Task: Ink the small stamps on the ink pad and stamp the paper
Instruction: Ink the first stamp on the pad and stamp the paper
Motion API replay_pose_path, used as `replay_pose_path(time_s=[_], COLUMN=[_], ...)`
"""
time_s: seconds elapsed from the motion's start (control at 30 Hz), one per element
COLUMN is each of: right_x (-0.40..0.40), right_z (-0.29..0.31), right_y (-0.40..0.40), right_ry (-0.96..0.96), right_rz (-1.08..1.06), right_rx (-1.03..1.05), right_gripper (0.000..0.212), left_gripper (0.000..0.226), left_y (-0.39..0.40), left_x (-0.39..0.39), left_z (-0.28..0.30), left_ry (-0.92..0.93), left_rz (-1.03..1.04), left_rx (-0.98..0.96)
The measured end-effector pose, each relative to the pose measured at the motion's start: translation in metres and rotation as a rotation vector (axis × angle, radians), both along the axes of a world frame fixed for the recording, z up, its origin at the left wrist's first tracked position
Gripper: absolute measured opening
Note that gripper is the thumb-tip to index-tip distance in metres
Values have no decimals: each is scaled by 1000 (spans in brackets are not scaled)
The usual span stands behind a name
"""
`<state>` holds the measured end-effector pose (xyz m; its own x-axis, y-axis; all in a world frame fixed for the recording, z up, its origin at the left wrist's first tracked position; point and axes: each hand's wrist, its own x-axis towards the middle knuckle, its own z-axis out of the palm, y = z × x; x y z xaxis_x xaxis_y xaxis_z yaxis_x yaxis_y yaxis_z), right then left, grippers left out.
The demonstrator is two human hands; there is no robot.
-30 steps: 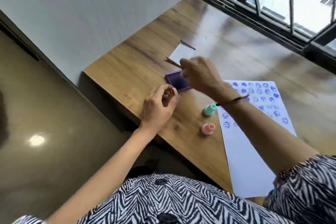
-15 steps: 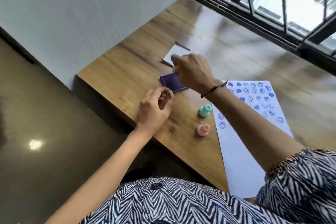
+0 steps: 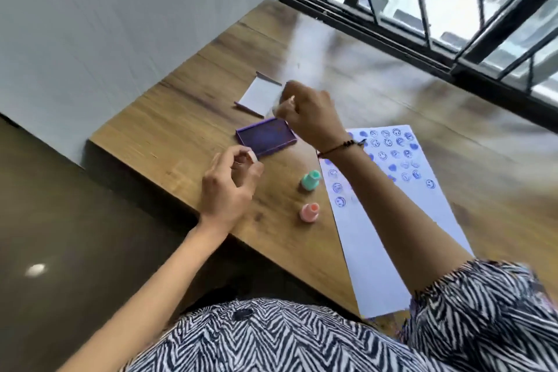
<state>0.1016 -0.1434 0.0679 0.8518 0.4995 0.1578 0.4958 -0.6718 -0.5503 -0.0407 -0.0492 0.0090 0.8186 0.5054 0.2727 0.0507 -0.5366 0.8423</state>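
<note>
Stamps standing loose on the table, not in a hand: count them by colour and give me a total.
Green stamp: 1
Pink stamp: 1
Total: 2
Both stand on the wooden table, left of the paper.

Your right hand (image 3: 308, 118) is hovering above the purple ink pad (image 3: 265, 139), pinching something pale and blurred. Your left hand (image 3: 231, 187) is pinching a small stamp (image 3: 251, 156) just beside the pad's near corner.
</note>
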Motion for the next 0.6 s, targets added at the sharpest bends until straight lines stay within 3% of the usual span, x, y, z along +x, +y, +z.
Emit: replay_pose_path(time_s=[0.07,0.17,0.23,0.3,0.4,0.6], right_x=[-2,-9,-17,-28,-44,-55], right_z=[5,3,-4,-13,-25,-38], right_y=[-34,-94,-134,-164,-193,-205], right_ry=[5,79,138,171,172,30], right_rz=[-142,-323,-420,-477,-518,-423], right_rx=[135,187,195,204,201,34], right_gripper=[9,7,7,6,8,9], left_gripper=[22,21,26,34,33,25], left_y=[-17,-59,-92,-121,-150,-160], left_x=[0,-3,-4,-6,-2,8], left_z=[9,26,32,30,19,4], left_ry=[-55,-64,-52,-42,-20,30], left_rz=[-43,-279,-526,-691,-762,-763], left_rx=[-85,-192,-122,70,237,280])
